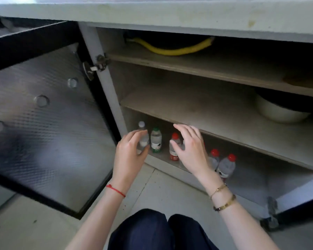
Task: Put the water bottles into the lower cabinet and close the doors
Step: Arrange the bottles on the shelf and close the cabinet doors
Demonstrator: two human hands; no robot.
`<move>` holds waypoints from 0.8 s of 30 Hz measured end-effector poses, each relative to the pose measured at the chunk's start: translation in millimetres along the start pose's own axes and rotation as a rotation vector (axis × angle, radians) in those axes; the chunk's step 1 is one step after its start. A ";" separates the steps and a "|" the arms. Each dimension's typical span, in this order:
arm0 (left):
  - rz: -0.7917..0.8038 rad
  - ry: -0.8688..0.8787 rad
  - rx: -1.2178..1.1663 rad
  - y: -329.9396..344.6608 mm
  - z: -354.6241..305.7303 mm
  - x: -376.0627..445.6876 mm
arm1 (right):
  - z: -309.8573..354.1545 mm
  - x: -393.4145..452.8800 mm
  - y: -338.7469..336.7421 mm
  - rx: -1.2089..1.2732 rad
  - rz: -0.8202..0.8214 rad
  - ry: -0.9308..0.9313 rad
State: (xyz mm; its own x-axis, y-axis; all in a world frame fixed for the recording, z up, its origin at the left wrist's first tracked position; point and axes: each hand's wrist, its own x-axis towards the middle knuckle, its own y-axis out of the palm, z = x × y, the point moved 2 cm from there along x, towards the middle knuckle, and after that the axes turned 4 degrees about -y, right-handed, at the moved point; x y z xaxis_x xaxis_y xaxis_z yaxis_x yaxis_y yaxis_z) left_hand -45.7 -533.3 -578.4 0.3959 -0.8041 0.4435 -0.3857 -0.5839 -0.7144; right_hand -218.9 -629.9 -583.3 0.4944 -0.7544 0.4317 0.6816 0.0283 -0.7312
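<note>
Water bottles stand upright on the bottom shelf of the lower cabinet (170,160), in a loose row near its front edge. From the head view I see a white-capped bottle (143,136), a green-capped bottle (156,140), a red-capped bottle (174,149) and two more red-capped bottles (224,164) further right.

The left hand (129,152) is half curled around the white-capped bottle, its fingers (136,133) open and perhaps just touching; I cannot tell if it grips. The right hand (190,148) is spread open with nothing in it, partly covering a bottle behind it.

I judge the bottles to be light, thin plastic that can dent and tip easily. Hold them at the middle of the body, not the cap.

The left door (43,123) is wide open.
</note>
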 end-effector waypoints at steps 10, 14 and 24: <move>-0.239 -0.195 0.171 -119.0 43.6 -43.1 | 121.3 34.3 45.4 0.188 0.020 -0.347; -0.333 -0.248 0.226 -163.4 50.1 -61.3 | 172.3 43.5 44.2 0.253 0.003 -0.473; -0.621 -0.400 0.368 -251.7 68.4 -84.4 | 304.6 74.3 34.9 0.374 -0.033 -0.763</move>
State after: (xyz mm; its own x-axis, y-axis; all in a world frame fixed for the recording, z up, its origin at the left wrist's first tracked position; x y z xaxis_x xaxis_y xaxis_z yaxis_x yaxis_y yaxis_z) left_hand 74.9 -310.8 -472.9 0.7409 -0.2054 0.6394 0.2718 -0.7789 -0.5651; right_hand 5.9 -485.3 -415.8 0.6080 -0.1134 0.7858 0.7691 0.3299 -0.5474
